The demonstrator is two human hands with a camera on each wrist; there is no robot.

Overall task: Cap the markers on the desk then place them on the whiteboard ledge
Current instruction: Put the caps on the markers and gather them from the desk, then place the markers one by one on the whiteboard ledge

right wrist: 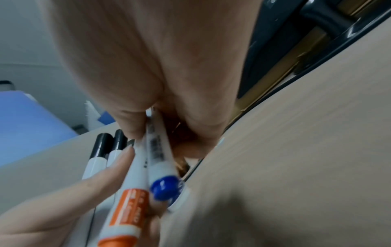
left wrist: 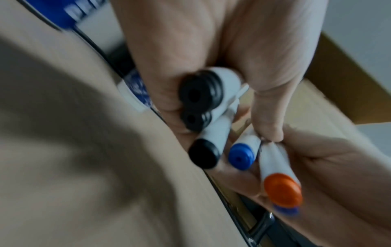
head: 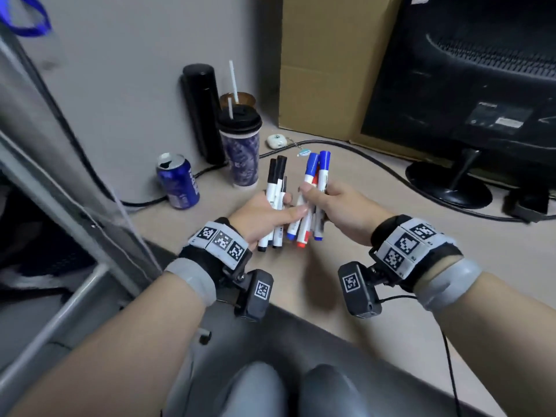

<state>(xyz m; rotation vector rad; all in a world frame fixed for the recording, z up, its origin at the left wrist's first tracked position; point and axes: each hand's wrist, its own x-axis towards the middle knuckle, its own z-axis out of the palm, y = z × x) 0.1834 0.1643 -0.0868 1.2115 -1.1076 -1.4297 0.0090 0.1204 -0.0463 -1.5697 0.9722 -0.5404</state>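
Above the beige desk (head: 376, 281) my left hand (head: 267, 213) grips a bundle of black-capped markers (head: 276, 188), caps pointing away from me. My right hand (head: 331, 203) grips a bundle of blue-capped markers (head: 319, 170) with a red marker (head: 304, 233) among them. The two bundles sit side by side, and my left thumb lies across the right one. In the left wrist view the black ends (left wrist: 201, 100), a blue end (left wrist: 241, 157) and the red end (left wrist: 282, 190) face the camera. The right wrist view shows the red marker (right wrist: 127, 200) and a blue end (right wrist: 165, 187) below my right hand (right wrist: 169, 83).
A blue can (head: 179, 182), a lidded cup with a straw (head: 240, 152) and a black flask (head: 203, 112) stand behind my hands. A cardboard box (head: 331, 64), a monitor (head: 466, 70) and a black cable (head: 376, 164) fill the back. A grey slanted frame (head: 60, 176) stands at my left.
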